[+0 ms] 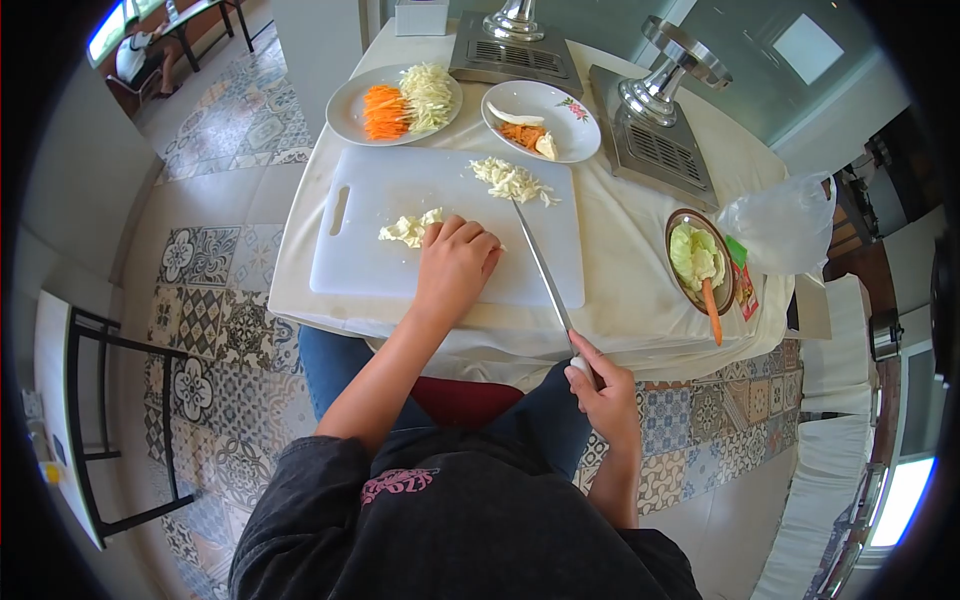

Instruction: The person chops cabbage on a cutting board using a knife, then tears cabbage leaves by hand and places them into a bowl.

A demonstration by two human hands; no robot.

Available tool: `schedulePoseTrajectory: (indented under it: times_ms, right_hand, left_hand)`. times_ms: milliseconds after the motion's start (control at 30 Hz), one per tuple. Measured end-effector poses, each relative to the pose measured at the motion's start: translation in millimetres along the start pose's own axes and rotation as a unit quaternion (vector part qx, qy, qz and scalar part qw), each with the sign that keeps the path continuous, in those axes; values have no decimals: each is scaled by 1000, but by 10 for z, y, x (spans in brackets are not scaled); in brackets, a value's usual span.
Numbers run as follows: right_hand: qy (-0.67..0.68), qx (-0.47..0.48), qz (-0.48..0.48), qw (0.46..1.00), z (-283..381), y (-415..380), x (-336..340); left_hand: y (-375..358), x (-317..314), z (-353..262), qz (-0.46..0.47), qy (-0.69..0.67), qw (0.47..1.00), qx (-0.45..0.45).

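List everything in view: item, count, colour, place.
cutting board: one, white, table front
chopped piles: two, pale yellow, on board
plate: one, white, beyond board; orange shreds, pale-green shreds
flowered dish: one, white, beyond board; orange shreds, pale pieces
oval dish: one, brown-rimmed, right; green leaf, orange carrot
packet: one, red-green, beside oval dish
plastic bag: one, translucent, right
metal stands: two, silver, far side
box: one, white, far edge
tablecloth: one, cream, under all these
side table: one, white-topped, left
seated person: one, background
knife: one, silver, right hand
hands: two; left hand at nearer pile, right hand on handle
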State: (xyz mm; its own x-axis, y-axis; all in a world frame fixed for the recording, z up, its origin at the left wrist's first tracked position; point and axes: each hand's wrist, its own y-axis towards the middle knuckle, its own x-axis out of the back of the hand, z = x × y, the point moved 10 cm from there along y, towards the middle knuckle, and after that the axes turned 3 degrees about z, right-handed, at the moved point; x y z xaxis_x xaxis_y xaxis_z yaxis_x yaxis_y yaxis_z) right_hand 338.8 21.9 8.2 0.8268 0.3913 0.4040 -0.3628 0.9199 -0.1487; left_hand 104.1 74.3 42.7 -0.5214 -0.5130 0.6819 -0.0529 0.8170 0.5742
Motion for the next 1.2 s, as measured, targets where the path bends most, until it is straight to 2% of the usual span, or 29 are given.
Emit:
schedulePoseTrajectory:
  times_ms: [167,367,400,533,567,667,767,867,967,1067,1200]
  right_hand:
    - [-1,-11,0,1000,-10,-55,62]
    - [-2,-54,27,998,-58,-72,26]
    - [5,-37,24,999,-34,-65,23]
    - [11,22,15,1000,5,-22,-43]
    - [5,36,13,999,29,-11,-50]
    - [18,-6,45,999,72,-42,-132]
    - [65,-34,79,994,94,-71,-272]
    - [58,-28,106,992,206,-54,-392]
    - [63,-19,106,992,366,-39,-462]
    - [53,-17,101,993,487,-12,-507]
    - [33,-27,108,993,521,43,-590]
  left_hand:
    - [13,50,27,21,-25,999,26]
    - [-25,561,365,-47,25,996,77]
    - [-18,618,393,-60,37,994,80]
    - [40,505,155,-1,15,1000,27]
    - [42,451,201,18,12,999,47]
    - [-2,468,420,-9,57,993,101]
    - [-74,333,504,38,12,996,80]
    - [-162,227,553,84,-52,988,122]
    - [-222,227,429,93,-16,989,113]
    - [-225,434,245,-17,26,996,87]
    - [-231,368,159,4,0,1000,4]
